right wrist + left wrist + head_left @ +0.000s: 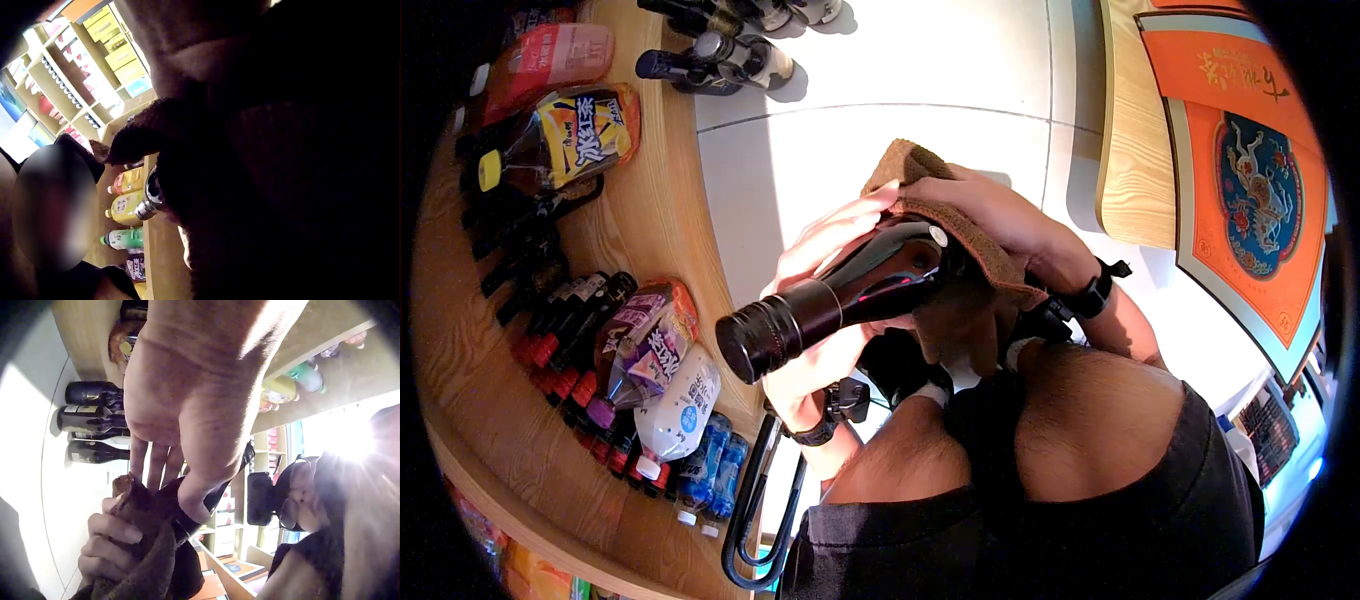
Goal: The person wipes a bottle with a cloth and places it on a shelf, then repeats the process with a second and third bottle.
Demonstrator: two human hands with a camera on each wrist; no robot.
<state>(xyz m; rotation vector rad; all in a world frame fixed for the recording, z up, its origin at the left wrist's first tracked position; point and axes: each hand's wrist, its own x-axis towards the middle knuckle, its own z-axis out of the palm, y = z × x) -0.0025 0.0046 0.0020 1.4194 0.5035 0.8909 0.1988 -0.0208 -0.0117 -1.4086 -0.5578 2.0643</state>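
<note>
A dark glass bottle (878, 275) with a black screw cap is tilted over the person's lap, its neck toward the lower left in the head view. The left hand (820, 245) holds the bottle from its left side, fingers along the glass; in the left wrist view its thumb (199, 490) bends over the bottle. A brown cloth (970, 235) wraps the bottle's far end and right side. Through this cloth the right hand (1005, 220) grips the bottle, its fingers (109, 547) curled over the fabric. Much of the right wrist view is dark, with the bottle's neck (150, 194) showing.
Several dark bottles (745, 62) stand on the white tiled floor (920, 60). At left, a wooden shelf (665, 200) holds drinks, including an iced tea bottle (585, 135) and a white bottle (680, 410). Orange boxes (1250, 200) lie on a wooden surface (1135, 190) at right.
</note>
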